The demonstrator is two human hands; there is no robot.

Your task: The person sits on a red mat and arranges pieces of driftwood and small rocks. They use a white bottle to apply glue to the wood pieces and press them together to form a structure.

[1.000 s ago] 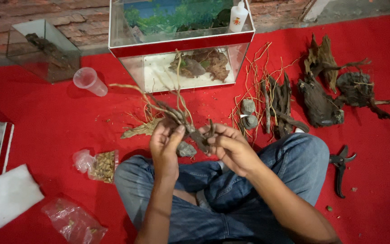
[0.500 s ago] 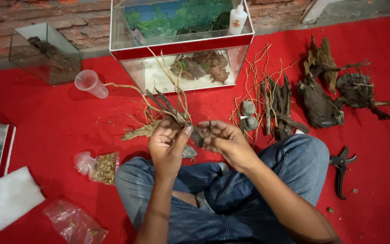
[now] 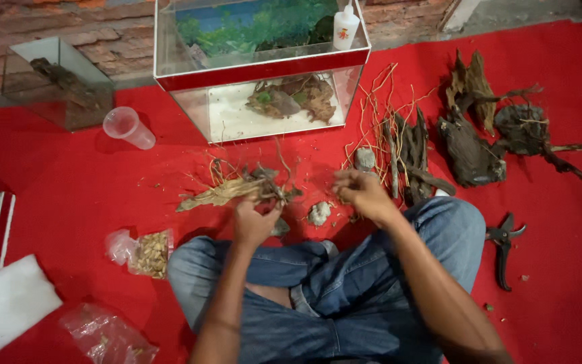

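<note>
Red mat (image 3: 69,202), left hand (image 3: 254,222) gripping driftwood (image 3: 237,190) (rooty), right hand (image 3: 362,194) apart

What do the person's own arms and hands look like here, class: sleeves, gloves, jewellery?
Both forearms are bare, with no sleeves in view. The left hand and right hand wear no gloves. No rings, watch or bracelet can be made out. Blue jeans cover the legs.

One head-worn view looks steeply down from above the seated person's lap, facing forward over the knees to the glass tank (image 3: 262,67) at the top edge. It sits close, with the red cloth (image 3: 69,182) filling the frame around the tank.
</note>
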